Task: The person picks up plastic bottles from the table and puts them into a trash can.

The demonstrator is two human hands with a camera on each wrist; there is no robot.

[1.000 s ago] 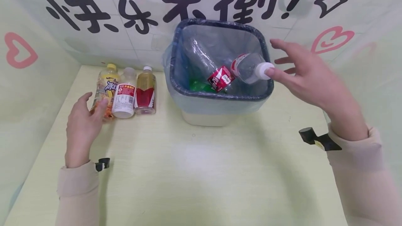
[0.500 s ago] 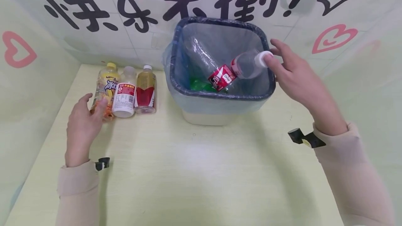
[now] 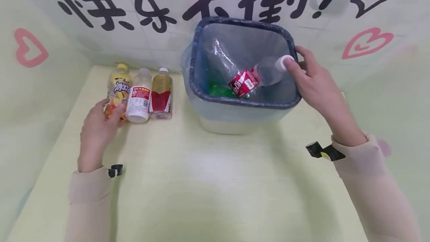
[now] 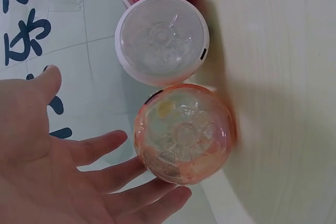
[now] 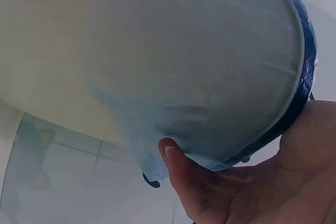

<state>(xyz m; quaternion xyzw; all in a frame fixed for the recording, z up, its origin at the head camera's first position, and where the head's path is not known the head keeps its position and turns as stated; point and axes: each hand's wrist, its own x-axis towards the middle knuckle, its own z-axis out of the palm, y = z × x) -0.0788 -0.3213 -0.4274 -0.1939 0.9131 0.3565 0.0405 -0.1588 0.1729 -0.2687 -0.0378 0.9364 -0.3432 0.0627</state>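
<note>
My right hand [image 3: 319,89] grips the right rim of a trash bin [image 3: 245,102] lined with a blue bag, its thumb inside and fingers outside. That thumb overlaps the white cap of a clear bottle [image 3: 267,73] leaning in the bin. In the right wrist view, a fingertip [image 5: 168,148] lies against the bag's outer side. At the left, my left hand [image 3: 99,130] has its fingers spread beside an iced tea bottle [image 3: 119,85] with a yellow cap. In the left wrist view, fingertips [image 4: 176,195] reach the side of its base [image 4: 184,135].
Beside the iced tea lie a white bottle with a red label [image 3: 138,102] and a yellowish bottle with a red label [image 3: 161,92]. Inside the bin are a clear bottle with a red label [image 3: 221,59] and something green [image 3: 218,89]. A printed wall cloth [image 3: 174,42] hangs close behind.
My right hand has moved left from beside the bin onto its rim, and the white-capped bottle has tilted a little. My left hand stays by the iced tea bottle. The head view has shifted slightly.
</note>
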